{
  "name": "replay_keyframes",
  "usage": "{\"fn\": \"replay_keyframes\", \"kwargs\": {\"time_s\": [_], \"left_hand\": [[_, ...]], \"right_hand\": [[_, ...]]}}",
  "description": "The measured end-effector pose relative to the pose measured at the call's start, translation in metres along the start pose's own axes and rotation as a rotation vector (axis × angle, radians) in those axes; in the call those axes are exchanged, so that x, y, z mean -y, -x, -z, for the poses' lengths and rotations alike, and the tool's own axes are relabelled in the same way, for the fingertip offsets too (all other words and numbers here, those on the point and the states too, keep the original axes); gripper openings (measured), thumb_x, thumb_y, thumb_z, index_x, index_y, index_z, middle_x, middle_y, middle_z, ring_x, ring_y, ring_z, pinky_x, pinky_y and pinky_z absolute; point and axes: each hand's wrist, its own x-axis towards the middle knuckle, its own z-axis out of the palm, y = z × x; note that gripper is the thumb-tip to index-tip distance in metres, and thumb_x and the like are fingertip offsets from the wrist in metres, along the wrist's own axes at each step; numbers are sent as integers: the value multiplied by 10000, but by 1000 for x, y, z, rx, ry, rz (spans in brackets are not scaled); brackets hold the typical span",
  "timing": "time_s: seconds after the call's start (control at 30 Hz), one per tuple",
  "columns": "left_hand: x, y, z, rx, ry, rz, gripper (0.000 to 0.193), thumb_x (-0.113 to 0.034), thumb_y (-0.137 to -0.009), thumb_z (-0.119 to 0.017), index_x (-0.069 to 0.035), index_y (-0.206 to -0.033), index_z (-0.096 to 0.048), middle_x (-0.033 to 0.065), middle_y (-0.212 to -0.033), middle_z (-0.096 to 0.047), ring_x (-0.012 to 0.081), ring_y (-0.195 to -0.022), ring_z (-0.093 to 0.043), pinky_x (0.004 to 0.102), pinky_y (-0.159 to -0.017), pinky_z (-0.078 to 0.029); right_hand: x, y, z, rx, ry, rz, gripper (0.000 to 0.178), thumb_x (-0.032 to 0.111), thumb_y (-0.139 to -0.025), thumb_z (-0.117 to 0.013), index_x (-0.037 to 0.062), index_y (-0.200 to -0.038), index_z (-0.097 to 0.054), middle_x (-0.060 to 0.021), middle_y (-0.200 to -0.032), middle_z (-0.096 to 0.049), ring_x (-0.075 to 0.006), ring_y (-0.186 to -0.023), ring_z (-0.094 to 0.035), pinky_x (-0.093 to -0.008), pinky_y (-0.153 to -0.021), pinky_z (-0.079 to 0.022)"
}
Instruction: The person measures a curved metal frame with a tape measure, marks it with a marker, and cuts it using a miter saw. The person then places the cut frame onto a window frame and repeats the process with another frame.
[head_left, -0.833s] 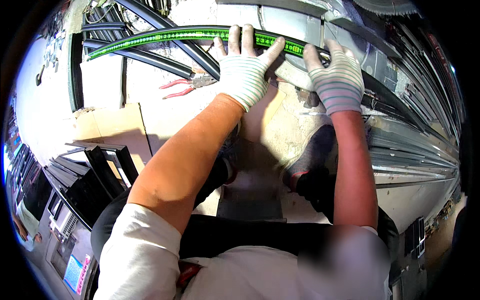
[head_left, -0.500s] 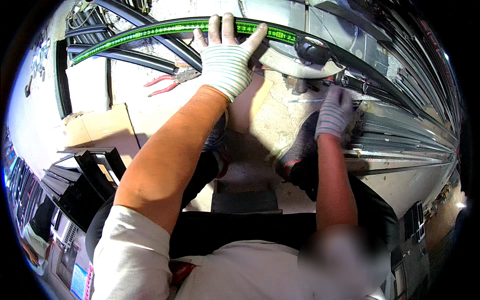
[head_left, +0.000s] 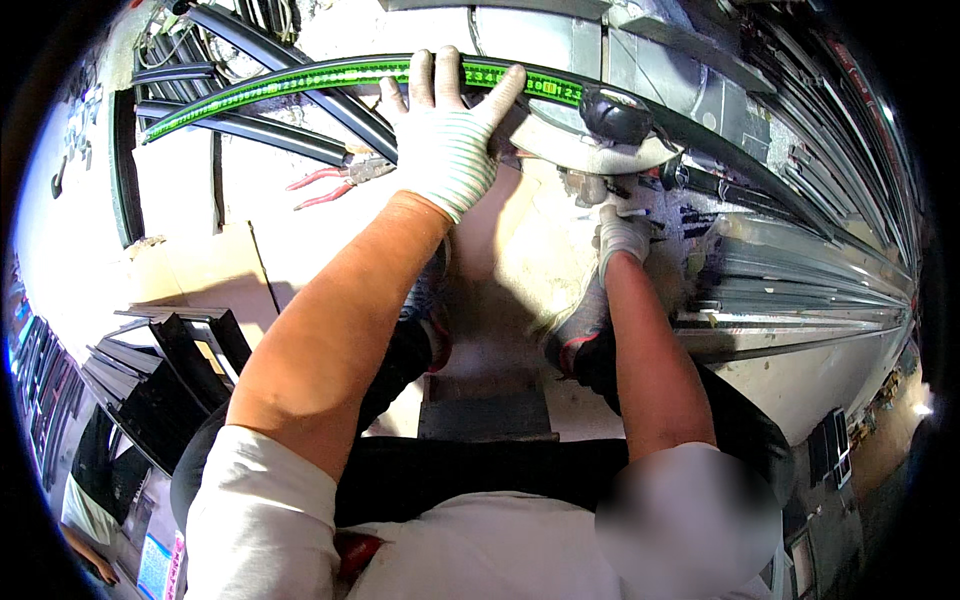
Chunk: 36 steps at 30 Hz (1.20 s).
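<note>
My left hand, in a striped white glove, lies with fingers spread across a green tape measure blade and the long black strip along it. The blade runs out from a black tape measure case to the right of that hand. My right hand, gloved too, is low near my right shoe, its fingers curled at a thin pen-like stick. Its grip is partly hidden. Red-handled pliers lie on the floor left of my left wrist.
Black profiles cross at the far left. A pale curved plate lies beneath the strip. Long metal bars are stacked at the right. Cardboard and black frame pieces sit at the left. Another person's arm shows lower left.
My right hand has moved left and down to the thin stick, which lay on the floor before. My left hand stays spread on the tape blade.
</note>
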Motion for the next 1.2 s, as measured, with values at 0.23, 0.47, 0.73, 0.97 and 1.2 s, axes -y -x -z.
{"fn": "replay_keyframes", "kwargs": {"time_s": [0.23, 0.47, 0.73, 0.97, 1.2], "left_hand": [[3, 1, -5, -15, -5, -2, 798, -268, -788, -768, -488, -1491, -461, 281, -1557, -361, 527, -1434, -318, 792, -1110, -195], [3, 2, -5, -45, 23, -7, 751, -300, -804, -768, -481, -1476, -486, 280, -1539, -381, 526, -1424, -333, 800, -1085, -219], [2, 0, -2, -26, 39, 12, 832, -271, -739, -808, -478, -1478, -486, 271, -1546, -367, 523, -1435, -309, 792, -1105, -204], [1, 1, 0, 0, 69, 12, 897, -294, -696, -847, -465, -1493, -473, 263, -1562, -331, 516, -1450, -278, 785, -1116, -194], [2, 1, 0, 24, 51, 15, 847, -375, -734, -826, -456, -1501, -477, 275, -1573, -319, 516, -1467, -254, 782, -1128, -169]], "right_hand": [[-2, 17, 9, 147, -330, 26, 254, 338, -916, -745, 110, -959, -643, -6, -684, -617, -134, -465, -515, -301, -411, -381], [27, 80, 47, 248, -620, 97, 200, 310, -961, -721, 153, -963, -597, 36, -695, -561, -78, -508, -504, -248, -423, -367], [87, 136, 88, 378, -687, 508, 238, 346, -1007, -676, 128, -974, -586, 15, -681, -531, -88, -537, -476, -245, -445, -335], [130, 181, 61, 412, -612, 796, 191, 255, -984, -669, 71, -959, -621, -44, -741, -639, -107, -584, -586, -249, -502, -452], [139, 194, 20, 386, -500, 858, 99, 134, -969, -695, 71, -973, -618, -14, -800, -641, -96, -706, -612, -266, -659, -498]]}}
